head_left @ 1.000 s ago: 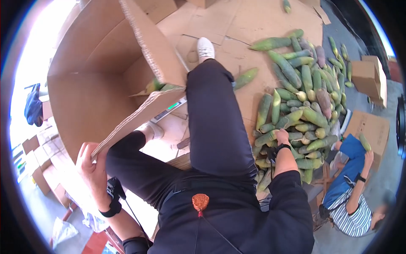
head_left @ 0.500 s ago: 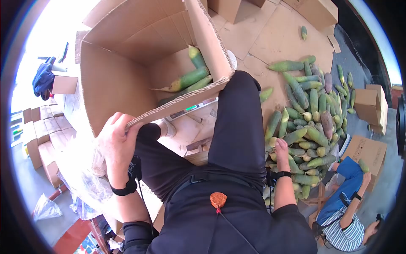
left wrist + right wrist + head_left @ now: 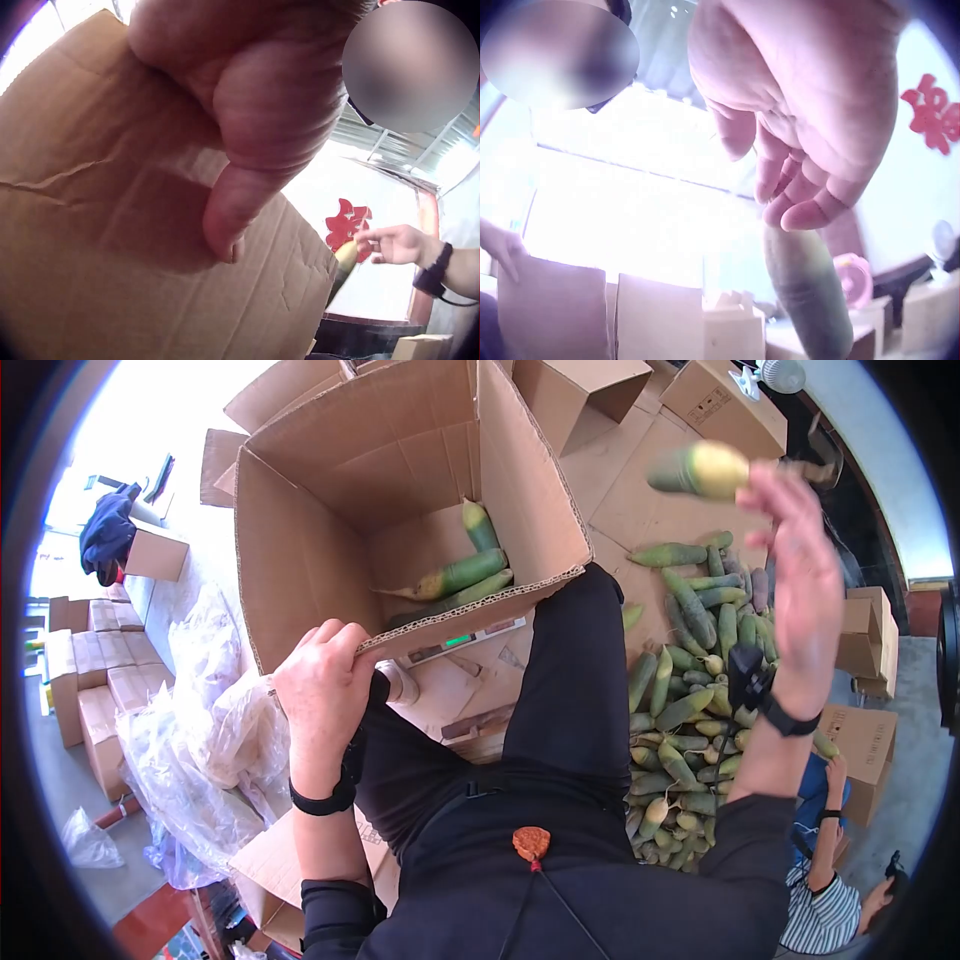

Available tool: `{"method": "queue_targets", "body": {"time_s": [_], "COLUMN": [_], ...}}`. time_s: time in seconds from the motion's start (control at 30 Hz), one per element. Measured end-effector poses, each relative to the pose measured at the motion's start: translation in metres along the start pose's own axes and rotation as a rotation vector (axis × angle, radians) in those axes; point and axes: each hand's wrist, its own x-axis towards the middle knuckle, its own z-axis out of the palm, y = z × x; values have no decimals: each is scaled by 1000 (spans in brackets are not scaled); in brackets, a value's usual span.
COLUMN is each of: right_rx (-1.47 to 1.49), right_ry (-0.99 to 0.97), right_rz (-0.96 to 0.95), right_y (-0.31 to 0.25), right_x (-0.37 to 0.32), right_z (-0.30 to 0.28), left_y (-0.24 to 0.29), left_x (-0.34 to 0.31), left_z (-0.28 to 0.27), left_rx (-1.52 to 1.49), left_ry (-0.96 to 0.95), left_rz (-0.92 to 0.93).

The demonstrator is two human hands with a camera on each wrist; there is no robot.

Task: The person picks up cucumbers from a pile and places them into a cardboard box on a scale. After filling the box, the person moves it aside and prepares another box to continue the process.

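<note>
My left hand [image 3: 325,680] grips the near corner rim of an open cardboard box [image 3: 300,595]; its thumb [image 3: 236,210] presses the box wall in the left wrist view. Inside, several green radishes [image 3: 462,573] lie at the bottom. My right hand [image 3: 795,560] is raised above and beyond the radish pile, pinching a green radish [image 3: 700,470] by its pale root end. Motion blurs hand and radish in the head view. The right wrist view has the radish [image 3: 810,292] hanging below the fingertips, green end down.
A big heap of green radishes [image 3: 685,710] lies to the right of my leg. Under the box shows a scale with a lit display [image 3: 458,641]. Plastic bags [image 3: 225,730] and stacked cartons [image 3: 95,660] are at left. Another person [image 3: 825,900] sits at lower right near a carton [image 3: 865,750].
My right hand has lifted a green radish out of the heap, upward in the head view. The left hand stays on the box rim. The head view has shifted, so more of the box interior shows.
</note>
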Motion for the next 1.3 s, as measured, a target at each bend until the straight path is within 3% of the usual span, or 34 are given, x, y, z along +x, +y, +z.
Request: {"method": "queue_targets", "body": {"time_s": [0.1, 0.17, 0.23, 0.3, 0.37, 0.43, 0.47, 0.53, 0.6, 0.63, 0.7, 0.73, 0.77, 0.83, 0.87, 1.0, 1.07, 1.27, 1.3], "right_rx": [15, 244, 368, 263, 274, 92, -137, -395, -489, -486, -254, -20, 32, 107, 120, 97, 55, 8, -91], "right_ry": [-101, -227, -149, -385, -474, -726, -699, -962, -1142, -1140, -915, -832, -708, -502, -499, -159, -93, 350, 319], "right_rz": [-80, -95, 26, 41, 109, 287, 291, 441, 392, 398, 130, 183, 72, 48, 203, 209, 424, 1134, 1265], "right_y": [-30, -39, -51, -9, -4, 9, 11, 4, 17, 24, 25, 26, 19, 13, 5, 73, 116, 268, 293], "right_x": [52, 73, 80, 98, 93, 95, 89, 90, 83, 80, 73, 73, 71, 68, 65, 29, -8, -180, -211], "right_z": [13, 32, 75, 95, 123, 146, 156, 162, 175, 174, 168, 159, 144, 114, 91, 27, -6, -55, -59], "left_y": [-1, -1, 1, 3, 4, 4, 4, 4, 4, 5, 6, 7, 8, 9, 10, 14, 15, 19, 19], "left_x": [-1, -1, -2, -1, -1, -1, -1, -1, -1, -1, -1, -1, -1, -1, -1, -1, -2, -2, -1], "left_z": [0, -1, -2, -3, -1, 1, 1, 1, 1, 1, 1, 1, 1, 1, 0, 1, 2, 7, 7], "left_rx": [-7, 28, 15, 16, 13, 12, 9, -24, -27, -28, -33, -36, -37, -27, -29, -66, -58, -96, -107], "left_ry": [1, -5, -13, -28, -36, -25, -30, -28, -36, -36, -52, -60, -67, -54, -61, -44, -26, -39, -42], "left_rz": [11, 7, 14, -4, -5, -22, -15, -23, -23, -28, -30, -37, -32, -56, -47, -53, -31, -70, -78]}}
